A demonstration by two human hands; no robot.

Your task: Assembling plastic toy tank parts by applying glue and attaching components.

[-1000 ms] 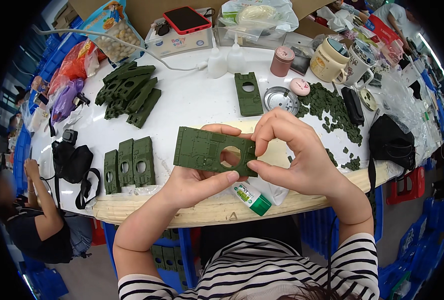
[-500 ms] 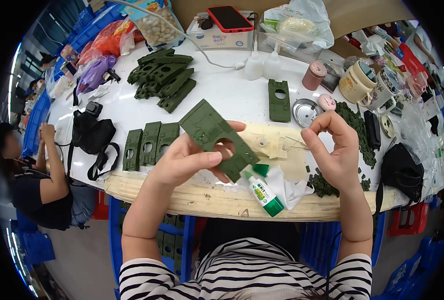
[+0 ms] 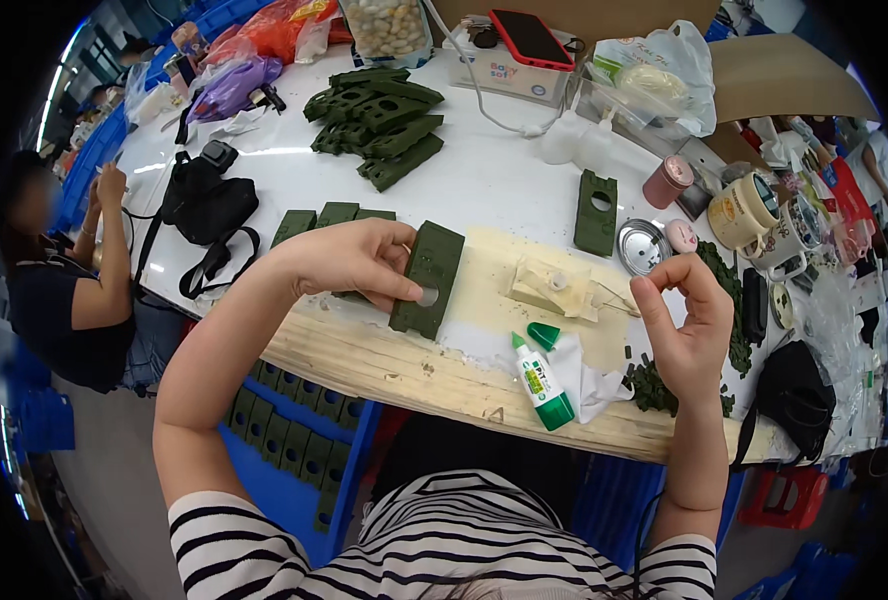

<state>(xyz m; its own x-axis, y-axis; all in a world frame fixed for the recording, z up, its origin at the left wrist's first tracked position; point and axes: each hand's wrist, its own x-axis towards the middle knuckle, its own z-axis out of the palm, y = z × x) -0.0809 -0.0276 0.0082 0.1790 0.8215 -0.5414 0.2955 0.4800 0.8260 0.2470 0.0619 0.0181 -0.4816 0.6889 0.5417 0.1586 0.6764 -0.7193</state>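
My left hand grips a dark green plastic model tank hull plate by its left edge, tilted up above the near part of the table. The thumb lies across its front, over the round hole. My right hand is raised over the small green parts, thumb and forefinger pinched together. Anything between those fingertips is too small to make out. Between my hands lie a paper-wrapped block, thin metal tweezers, a green-and-white glue bottle, its green cap and a white cloth.
Green hull plates lie in a pile, and one lies alone. More fill a blue crate below the table. Metal dish, mugs and pink tin stand right. A black bag lies left, near another person.
My left hand has carried the hull plate leftward and turned it more upright, toward the row of plates. The right hand stays pinched. The whole view has shifted and tilted.
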